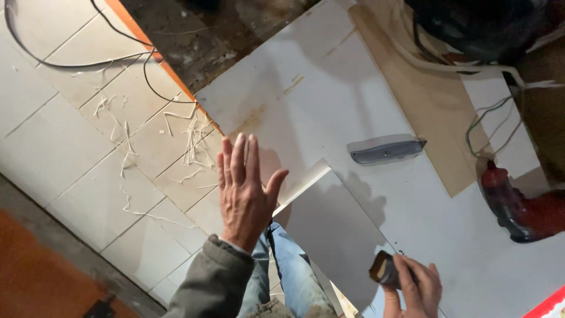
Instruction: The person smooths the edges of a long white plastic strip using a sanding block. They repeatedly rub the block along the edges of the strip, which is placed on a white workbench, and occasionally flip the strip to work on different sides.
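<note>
In the head view, our left hand point(242, 187) is raised flat, fingers extended and together, the grip released and holding nothing; it hovers over the tiled floor point(70, 159) beside the corner of a small white panel point(335, 229). Our right hand point(415, 288) has its grip clenched around a small dark sanding block point(384, 270), positioned at the lower edge of that panel. The block's long axis runs from lower right to upper left, its exposed end pointing toward the left hand. The small panel lies on a larger white board point(329, 100). A grey utility knife point(387, 150) rests on the board, blade end pointing right. A red power drill point(518, 206) lies at the right edge. White shavings point(191, 141) litter the tiles.
</note>
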